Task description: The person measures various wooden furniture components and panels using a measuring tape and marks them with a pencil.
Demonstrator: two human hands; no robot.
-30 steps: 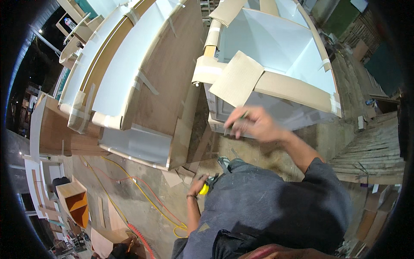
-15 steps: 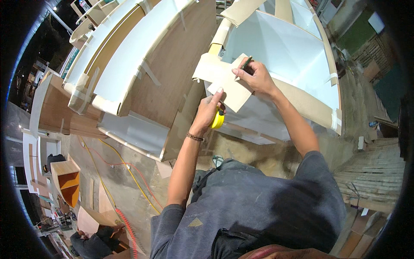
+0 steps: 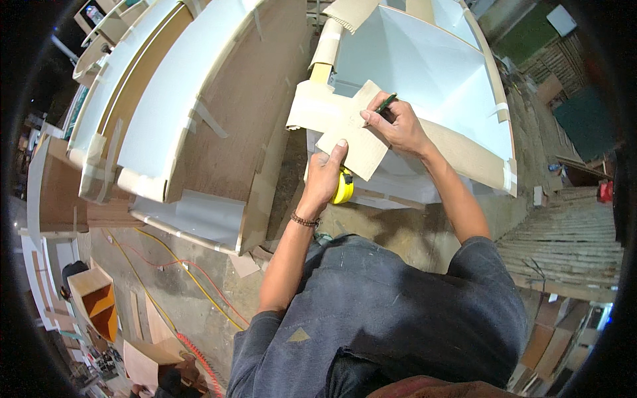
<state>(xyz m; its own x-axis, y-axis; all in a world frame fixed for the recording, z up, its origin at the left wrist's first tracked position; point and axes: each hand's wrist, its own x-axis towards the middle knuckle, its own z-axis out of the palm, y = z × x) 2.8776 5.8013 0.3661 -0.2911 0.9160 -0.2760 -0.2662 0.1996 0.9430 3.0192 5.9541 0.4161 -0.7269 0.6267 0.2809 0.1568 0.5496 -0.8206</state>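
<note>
Left hand (image 3: 323, 176): in the head view, pinching the card by its near left edge, thumb flat on top, the other fingers mostly hidden below; it also carries the tape.
Tape (image 3: 344, 188): yellow and black, against the right side of the left hand, just below the card; how the fingers grip it is hidden.
Bracelet (image 3: 304, 219): 1 brown band around the left wrist.
Right hand (image 3: 403, 129): thumb and fingers pressed together, pinching the pen, at the card's right side.
Pen (image 3: 387, 102): dark green, tilted, its top leaning up and right from the right fingers, its lower end at the card; whether the tip touches, I cannot tell.
Card (image 3: 358, 149): tan, between the 2 hands, just beyond the left thumb and left of the right hand.
White cabinet (image 3: 418, 60): beyond both hands, pale blue-white inside.
Padding (image 3: 464, 154): tan cardboard on that cabinet's rim, 1 strip running right from near the right hand.
Brown cabinet (image 3: 229, 123): left of the left hand and apart from it.
Yellow hose (image 3: 192, 270): on the floor, left of the left forearm.
Red coil (image 3: 199, 358): farther back, behind the left hand.
Box (image 3: 96, 298): orange inside, well left of the left hand.
</note>
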